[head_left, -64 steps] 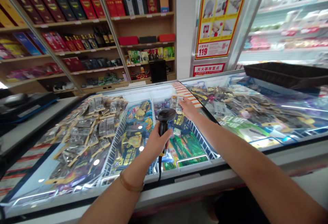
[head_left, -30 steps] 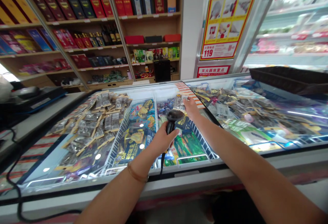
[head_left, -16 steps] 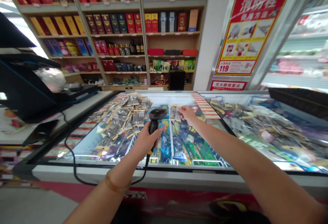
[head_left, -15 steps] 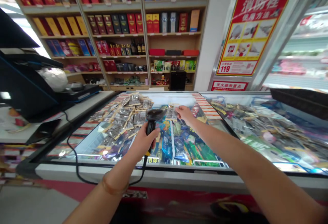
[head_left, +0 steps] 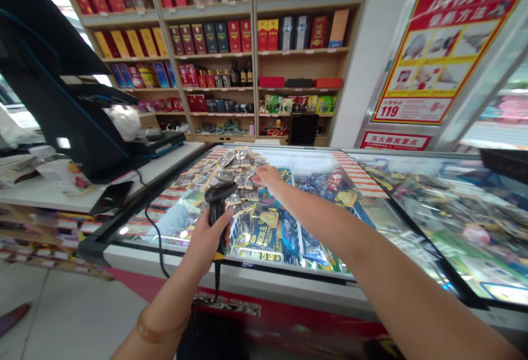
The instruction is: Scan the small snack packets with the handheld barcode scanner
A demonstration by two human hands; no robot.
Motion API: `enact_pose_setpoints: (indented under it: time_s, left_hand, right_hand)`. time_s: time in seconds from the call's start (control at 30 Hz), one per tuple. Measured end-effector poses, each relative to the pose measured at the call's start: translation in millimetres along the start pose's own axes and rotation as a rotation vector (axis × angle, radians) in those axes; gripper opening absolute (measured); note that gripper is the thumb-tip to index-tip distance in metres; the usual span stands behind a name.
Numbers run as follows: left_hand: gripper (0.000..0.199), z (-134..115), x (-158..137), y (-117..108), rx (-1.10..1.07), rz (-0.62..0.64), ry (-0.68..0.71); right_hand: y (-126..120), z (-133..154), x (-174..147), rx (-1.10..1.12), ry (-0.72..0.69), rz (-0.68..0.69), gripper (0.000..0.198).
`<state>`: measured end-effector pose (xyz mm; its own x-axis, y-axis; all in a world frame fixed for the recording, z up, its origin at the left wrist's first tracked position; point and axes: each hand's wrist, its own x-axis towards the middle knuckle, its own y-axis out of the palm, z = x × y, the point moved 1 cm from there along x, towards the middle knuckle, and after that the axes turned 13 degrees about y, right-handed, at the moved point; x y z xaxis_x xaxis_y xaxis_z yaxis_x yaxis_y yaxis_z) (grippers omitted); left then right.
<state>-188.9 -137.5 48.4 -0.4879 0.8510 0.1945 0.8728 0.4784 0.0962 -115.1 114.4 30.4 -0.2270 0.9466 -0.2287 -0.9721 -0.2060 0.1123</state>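
Two bare hands were over a glass-topped chest freezer [head_left: 289, 286]. The left hand [head_left: 208, 234] was wrapped around the handle of a black barcode scanner [head_left: 221, 190], whose cable [head_left: 217, 280] hung below the hand. Farther forward, the right hand [head_left: 267, 177] pinched a small clear packet [head_left: 246, 179] at its fingertips, just beyond the scanner, among a heap of similar packets [head_left: 242, 158]. Blue printed bags [head_left: 268, 225] lay below the right hand, and a black register [head_left: 82, 96] stood left of the left hand.

The left hand [head_left: 207, 240] grips a black scanner [head_left: 220, 190] while the right hand [head_left: 268, 177] pinches a packet [head_left: 246, 180].
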Motion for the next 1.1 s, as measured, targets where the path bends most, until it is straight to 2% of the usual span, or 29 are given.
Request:
enact_pose_setpoints:
  time_s: [0.1, 0.23, 0.4, 0.53, 0.63, 0.73, 0.8, 0.9, 1.03, 1.1]
  left_hand:
    - [0.048, 8.0, 1.7, 19.2, -0.024, 0.046, -0.012]
    - [0.046, 14.3, 6.1, 67.4, -0.060, 0.158, 0.005]
    - [0.042, 16.0, 12.2, 154.3, -0.115, 0.338, 0.022]
    - [0.043, 30.3, 11.6, 217.9, -0.212, 0.426, -0.045]
    - [0.043, 46.7, 10.8, 240.3, -0.183, 0.466, -0.043]
    - [0.042, 58.9, 12.1, 241.5, -0.034, 0.549, -0.020]
    - [0.044, 62.4, 13.5, 237.3, 0.039, 0.569, -0.025]
    - [0.048, 62.8, 13.5, 233.4, 0.076, 0.574, -0.065]
    - [0.056, 64.3, 9.5, 234.3, 0.094, 0.585, -0.099]
    - [0.057, 66.6, 7.6, 234.8, 0.100, 0.583, -0.096]
  right_hand:
    - [-31.5, 1.5, 2.9, -0.026, -0.033, -0.043, 0.015]
    - [-109.2, 3.3, 7.9, -0.103, -0.093, -0.168, 0.011]
    - [-243.1, 0.5, 8.0, -0.306, -0.143, -0.427, 0.008]
    - [-360.6, 8.0, 3.2, -0.556, -0.148, -0.653, 0.020]
    - [-442.2, 20.5, 0.8, -0.771, -0.080, -0.810, 0.030]
    - [-507.4, 32.4, 2.8, -0.936, 0.047, -0.936, 0.044]
    - [-538.5, 37.2, 7.8, -0.979, 0.126, -0.977, 0.053]
    - [-567.4, 38.0, 20.3, -1.032, 0.267, -1.010, 0.069]
    - [-583.5, 33.1, 37.3, -1.175, 0.467, -0.983, 0.077]
    - [-585.1, 32.8, 40.5, -1.236, 0.423, -0.971, 0.077]
